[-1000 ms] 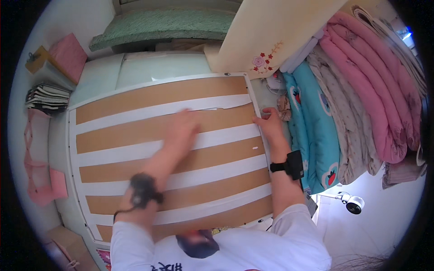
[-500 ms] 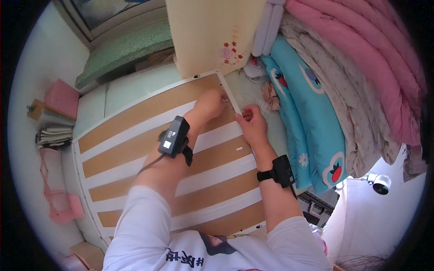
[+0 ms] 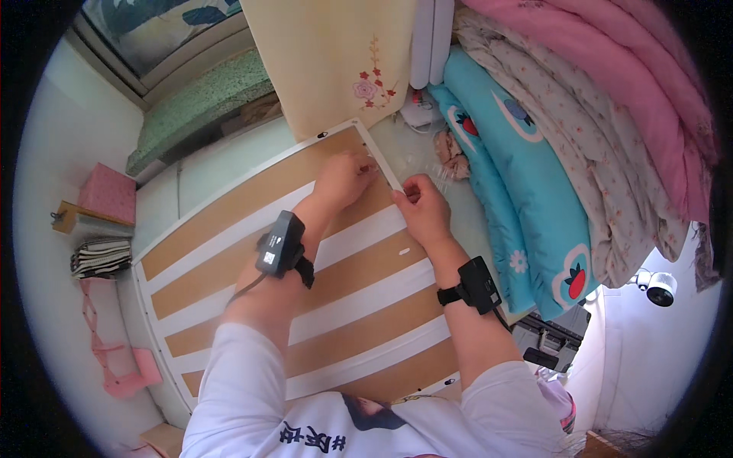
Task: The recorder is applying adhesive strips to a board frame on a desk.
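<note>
A large flat panel (image 3: 374,286) lies in front of me, its brown back crossed by white strips and edged by a thin white frame (image 3: 379,158). Near its far right corner my left hand (image 3: 345,179) bends over the brown surface, fingertips pinched together beside the frame. Whatever those fingers hold is too small to make out. My right hand (image 3: 424,208) is closed at the frame's right edge, thumb and forefinger drawn together close to the frame. What lies between them is hidden. Each wrist carries a strapped black device (image 3: 281,243).
Folded turquoise bedding (image 3: 527,175), a floral quilt (image 3: 569,141) and pink quilts (image 3: 634,84) are piled on the right. A cream board (image 3: 328,69) with printed flowers stands beyond the panel. A pink box (image 3: 108,192) and folded striped cloth (image 3: 101,257) sit at the left.
The whole view has shifted slightly, with the panel's far corner now a little further left. Both hands stay by the same stretch of frame, fingers still closed.
</note>
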{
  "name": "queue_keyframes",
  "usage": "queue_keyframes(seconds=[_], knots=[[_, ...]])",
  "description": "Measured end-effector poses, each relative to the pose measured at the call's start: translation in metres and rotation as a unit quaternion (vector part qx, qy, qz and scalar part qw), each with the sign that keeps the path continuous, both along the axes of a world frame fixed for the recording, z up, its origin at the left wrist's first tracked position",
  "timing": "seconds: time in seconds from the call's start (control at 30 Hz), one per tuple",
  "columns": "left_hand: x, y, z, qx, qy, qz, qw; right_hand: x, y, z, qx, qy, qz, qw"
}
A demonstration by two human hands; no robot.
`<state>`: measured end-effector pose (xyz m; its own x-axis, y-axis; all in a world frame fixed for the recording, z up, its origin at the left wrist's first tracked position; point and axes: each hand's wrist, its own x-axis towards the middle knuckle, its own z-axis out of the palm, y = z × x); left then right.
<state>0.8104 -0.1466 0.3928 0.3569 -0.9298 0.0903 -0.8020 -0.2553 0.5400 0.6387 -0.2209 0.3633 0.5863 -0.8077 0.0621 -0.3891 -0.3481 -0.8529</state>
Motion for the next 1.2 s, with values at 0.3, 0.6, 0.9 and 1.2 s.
queue_keyframes(seconds=[0.3,0.6,0.9,1.2], knots=[[-0.005,-0.004,0.004,0.032,0.067,-0.009,0.997,-0.004,-0.003,-0.002,0.002,0.009,-0.002,1.0],[-0.001,0.011,0.0,-0.043,-0.136,-0.177,0.974,-0.002,0.001,0.007,0.005,0.012,0.001,1.0],[-0.011,0.02,0.007,-0.056,-0.178,-0.155,0.97,-0.003,0.0,0.005,-0.029,0.006,0.006,1.0],[-0.026,0.037,-0.013,-0.055,-0.246,-0.137,0.958,-0.004,0.024,0.01,-0.372,0.142,0.043,0.916]])
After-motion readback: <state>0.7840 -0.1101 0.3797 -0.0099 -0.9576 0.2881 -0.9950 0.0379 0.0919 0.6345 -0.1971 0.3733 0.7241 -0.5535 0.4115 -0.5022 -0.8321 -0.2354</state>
